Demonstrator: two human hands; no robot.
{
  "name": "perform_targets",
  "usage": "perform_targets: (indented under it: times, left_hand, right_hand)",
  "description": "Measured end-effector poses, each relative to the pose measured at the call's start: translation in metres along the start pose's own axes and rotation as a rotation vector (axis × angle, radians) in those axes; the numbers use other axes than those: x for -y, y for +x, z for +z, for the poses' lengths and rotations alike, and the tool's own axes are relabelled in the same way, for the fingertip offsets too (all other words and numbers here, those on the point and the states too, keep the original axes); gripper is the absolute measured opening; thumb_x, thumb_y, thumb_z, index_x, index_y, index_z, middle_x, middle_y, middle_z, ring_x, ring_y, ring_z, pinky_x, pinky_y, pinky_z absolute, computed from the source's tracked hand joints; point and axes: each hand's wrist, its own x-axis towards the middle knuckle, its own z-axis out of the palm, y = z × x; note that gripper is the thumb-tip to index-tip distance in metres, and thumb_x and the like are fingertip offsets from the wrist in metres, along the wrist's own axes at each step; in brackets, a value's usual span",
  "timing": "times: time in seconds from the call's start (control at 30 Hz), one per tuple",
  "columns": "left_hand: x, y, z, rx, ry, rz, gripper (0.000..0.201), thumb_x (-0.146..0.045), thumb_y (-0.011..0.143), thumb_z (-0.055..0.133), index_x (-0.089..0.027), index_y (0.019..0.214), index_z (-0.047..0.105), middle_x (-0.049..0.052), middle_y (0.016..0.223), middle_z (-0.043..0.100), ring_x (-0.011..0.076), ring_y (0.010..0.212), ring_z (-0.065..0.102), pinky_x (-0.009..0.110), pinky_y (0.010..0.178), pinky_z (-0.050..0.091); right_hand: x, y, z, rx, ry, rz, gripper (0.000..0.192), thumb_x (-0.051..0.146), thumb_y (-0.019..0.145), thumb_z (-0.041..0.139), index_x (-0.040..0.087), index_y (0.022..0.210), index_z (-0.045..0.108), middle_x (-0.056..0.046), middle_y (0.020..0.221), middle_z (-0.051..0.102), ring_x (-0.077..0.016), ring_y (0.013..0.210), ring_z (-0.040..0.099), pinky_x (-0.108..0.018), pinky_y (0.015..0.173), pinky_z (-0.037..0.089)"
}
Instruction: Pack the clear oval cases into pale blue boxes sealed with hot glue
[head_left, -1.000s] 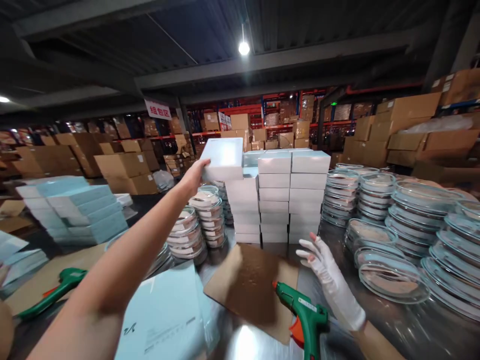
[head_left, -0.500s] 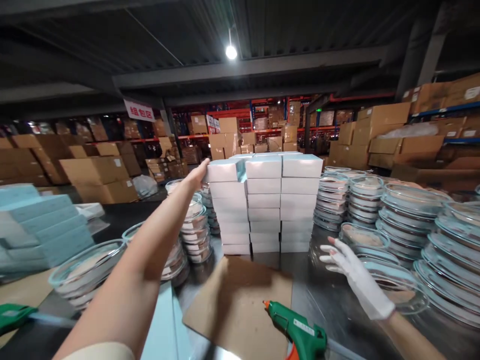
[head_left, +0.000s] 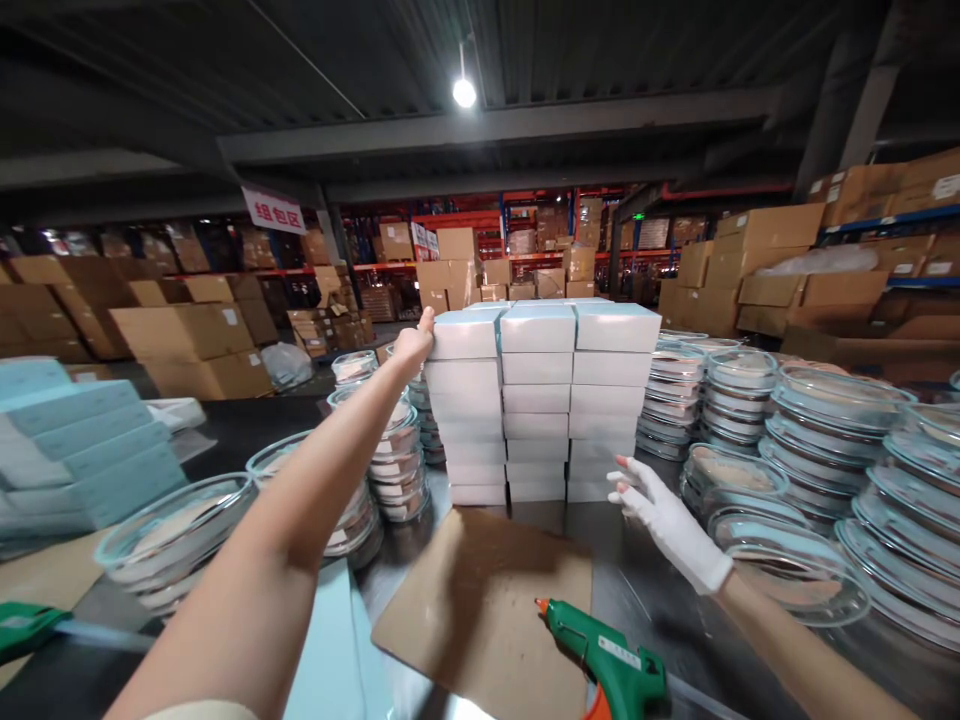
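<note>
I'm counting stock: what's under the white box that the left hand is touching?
The left hand presses the top white box of a stack of white boxes: six more lie beneath it, down to the metal table. Their contents are hidden.

The green glue gun [head_left: 611, 665] is cut off by the bottom edge, the flat blue boxes [head_left: 75, 440] on the left are blurry and run off the side, and the left hand [head_left: 415, 345] hides part of the top white box [head_left: 465, 335].
</note>
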Motion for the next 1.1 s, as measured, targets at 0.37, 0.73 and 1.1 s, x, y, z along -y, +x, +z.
perform_targets:
  times: [0.37, 0.73, 1.1]
  left_hand:
    - [0.015, -0.024, -0.005, 0.188, 0.611, 1.141, 0.117, -0.082, 0.074, 0.071, -0.017, 0.163, 0.032, 0.026, 0.169, 0.032, 0.0457, 0.16, 0.019, 0.07, 0.124, -0.007]
    - [0.017, -0.029, 0.002, 0.106, 0.574, 1.089, 0.111, -0.07, 0.075, 0.08, -0.013, 0.16, 0.036, 0.026, 0.169, 0.03, 0.0458, 0.16, 0.018, 0.068, 0.125, -0.012]
    - [0.208, -0.179, 0.083, 0.021, 0.145, -0.004, 0.098, -0.039, 0.081, 0.086, -0.014, 0.158, 0.031, 0.026, 0.159, 0.041, 0.042, 0.144, 0.048, 0.06, 0.114, 0.045]
  right_hand:
    - [0.174, 0.186, 0.032, -0.231, -1.117, -0.859, 0.067, 0.043, 0.096, 0.064, 0.013, 0.154, 0.05, -0.019, 0.153, 0.057, -0.0369, 0.143, 0.048, -0.059, 0.123, 0.029]
    - [0.176, 0.223, 0.042, -0.177, -1.089, -0.798, 0.07, 0.05, 0.088, 0.073, 0.016, 0.147, 0.056, -0.016, 0.154, 0.055, -0.0377, 0.146, 0.045, -0.064, 0.123, 0.023]
    - [-0.071, 0.11, 0.008, -0.645, -0.144, 0.034, 0.043, 0.038, 0.105, 0.057, 0.021, 0.145, 0.055, -0.014, 0.151, 0.053, -0.0296, 0.136, 0.055, -0.054, 0.115, 0.045]
